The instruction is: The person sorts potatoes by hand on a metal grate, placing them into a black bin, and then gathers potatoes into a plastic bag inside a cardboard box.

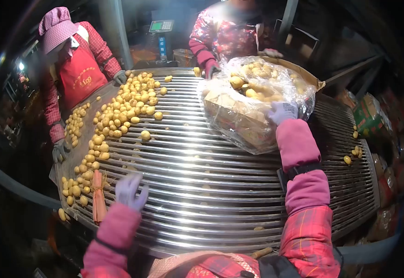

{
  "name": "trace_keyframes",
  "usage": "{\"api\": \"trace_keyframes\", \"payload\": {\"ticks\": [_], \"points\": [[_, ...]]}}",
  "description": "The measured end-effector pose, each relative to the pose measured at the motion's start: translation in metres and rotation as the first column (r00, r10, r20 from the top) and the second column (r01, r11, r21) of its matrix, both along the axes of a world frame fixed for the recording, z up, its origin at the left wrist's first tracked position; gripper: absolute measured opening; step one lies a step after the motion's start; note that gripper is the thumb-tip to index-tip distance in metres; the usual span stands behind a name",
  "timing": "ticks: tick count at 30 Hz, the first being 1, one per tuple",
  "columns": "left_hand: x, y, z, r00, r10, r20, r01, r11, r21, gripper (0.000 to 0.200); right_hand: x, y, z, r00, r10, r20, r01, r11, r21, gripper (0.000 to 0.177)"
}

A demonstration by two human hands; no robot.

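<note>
My left hand (130, 191), in a lavender glove, hovers over the metal rollers (202, 185) with its fingers apart, holding nothing. It is a little blurred. Beside it on the left lies a bundle of pinkish-orange strips (99, 197). My right hand (283, 112), gloved alike, grips the clear plastic liner (257, 143) at the near right side of a cardboard box (230, 109); some fingertips are hard to make out. Yellow potatoes (257, 72) fill the liner's top. The box rests tilted on the rollers.
Loose potatoes (128, 104) are heaped along the left side; several more (357, 152) lie far right. A co-worker in a checked hat (81, 69) stands at the left edge. Another person's gloved hand (211, 68) touches the box's far side. A scale display (161, 26) stands behind.
</note>
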State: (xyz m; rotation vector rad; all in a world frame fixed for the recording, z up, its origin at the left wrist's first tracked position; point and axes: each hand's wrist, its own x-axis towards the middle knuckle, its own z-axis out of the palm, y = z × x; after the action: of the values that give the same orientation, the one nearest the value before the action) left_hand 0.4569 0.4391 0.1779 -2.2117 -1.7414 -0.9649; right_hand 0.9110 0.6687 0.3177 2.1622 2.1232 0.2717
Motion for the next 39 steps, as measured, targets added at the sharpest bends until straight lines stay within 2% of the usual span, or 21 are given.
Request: {"api": "trace_keyframes", "payload": {"ticks": [1,2,3,6,8,10,11,12,14,17,18,20,25,27,28,30,32,34,36,38,39], "points": [[0.012,0.034,0.031,0.973,-0.118,-0.200,0.129,0.991,0.045,0.037,0.001,0.000,-0.003,0.998,-0.001,0.060,0.000,1.000,0.017,0.038],[0.047,0.064,0.078,0.935,-0.217,-0.279,0.260,0.957,0.126,0.041,0.002,-0.001,-0.004,0.998,0.008,0.054,-0.009,1.000,0.020,0.038],[0.073,0.106,0.082,0.981,-0.191,-0.038,0.192,0.980,0.041,0.045,0.002,-0.004,-0.003,0.997,0.035,0.068,-0.038,0.998,0.048,0.038],[0.186,0.211,0.105,0.904,-0.427,0.019,0.420,0.895,0.154,0.056,0.007,-0.006,-0.014,0.993,0.083,0.079,-0.094,0.985,0.143,0.035],[0.268,0.253,0.110,0.883,-0.464,0.073,0.464,0.886,0.013,0.073,0.014,-0.007,-0.020,0.985,0.156,0.073,-0.169,0.954,0.247,0.028],[0.321,0.281,0.090,0.877,-0.479,-0.039,0.481,0.872,0.091,0.077,0.020,-0.020,-0.021,0.983,0.183,0.008,-0.177,0.935,0.306,0.021],[0.329,0.289,0.082,0.846,-0.532,0.041,0.533,0.845,-0.034,0.080,0.028,-0.029,-0.021,0.969,0.247,0.010,-0.234,0.902,0.364,0.019],[0.327,0.291,0.074,0.816,-0.566,0.118,0.578,0.800,-0.159,0.084,0.035,-0.034,-0.023,0.966,0.260,-0.002,-0.242,0.900,0.363,0.020],[0.318,0.266,0.061,0.758,-0.651,0.041,0.644,0.757,0.114,0.077,0.043,-0.043,-0.030,0.950,0.311,-0.014,-0.278,0.866,0.416,0.022],[0.289,0.220,0.065,0.744,-0.656,-0.129,0.662,0.750,0.005,0.079,0.039,-0.066,-0.033,0.910,0.413,-0.027,-0.348,0.799,0.491,0.023],[0.286,0.207,0.067,0.759,-0.641,-0.114,0.642,0.766,-0.036,0.073,0.037,-0.074,-0.035,0.910,0.413,-0.023,-0.352,0.802,0.483,0.023],[0.282,0.186,0.064,0.810,-0.581,-0.077,0.586,0.807,0.074,0.062,0.031,-0.086,-0.035,0.896,0.443,-0.030,-0.393,0.823,0.409,0.025],[0.276,0.174,0.055,0.780,-0.593,0.200,0.582,0.805,0.120,0.039,0.028,-0.093,-0.025,0.885,0.465,-0.005,-0.439,0.840,0.320,0.025],[0.279,0.175,0.054,0.773,-0.559,0.301,0.560,0.824,0.092,0.033,0.035,-0.084,-0.017,0.819,0.529,-0.221,-0.465,0.839,0.283,0.026],[0.279,0.174,0.054,0.761,-0.569,0.313,0.572,0.815,0.092,0.033,0.033,-0.081,-0.010,0.891,0.423,-0.166,-0.333,0.856,0.396,0.024],[0.277,0.174,0.055,0.799,-0.515,0.310,0.539,0.842,0.011,0.033,0.064,-0.046,-0.013,0.893,0.436,-0.112,-0.301,0.764,0.571,0.028],[0.277,0.177,0.054,0.821,-0.491,0.291,0.506,0.862,0.027,0.033,0.098,-0.009,-0.022,0.907,0.411,-0.090,-0.292,0.770,0.567,0.036],[0.277,0.176,0.051,0.827,-0.489,0.278,0.504,0.863,0.018,0.033,0.130,0.021,-0.026,0.968,0.179,-0.174,-0.054,0.831,0.554,0.044],[0.275,0.177,0.053,0.827,-0.488,0.279,0.507,0.862,0.004,0.034,0.151,0.045,-0.016,0.907,0.001,-0.421,0.197,0.883,0.426,0.051],[0.274,0.177,0.052,0.805,-0.504,0.313,0.536,0.844,-0.018,0.036,0.174,0.075,-0.019,0.829,0.094,-0.552,0.170,0.897,0.408,0.057],[0.274,0.178,0.050,0.813,-0.501,0.297,0.525,0.851,-0.003,0.037,0.196,0.099,-0.036,0.555,0.307,-0.773,0.139,0.882,0.450,0.061]]}}
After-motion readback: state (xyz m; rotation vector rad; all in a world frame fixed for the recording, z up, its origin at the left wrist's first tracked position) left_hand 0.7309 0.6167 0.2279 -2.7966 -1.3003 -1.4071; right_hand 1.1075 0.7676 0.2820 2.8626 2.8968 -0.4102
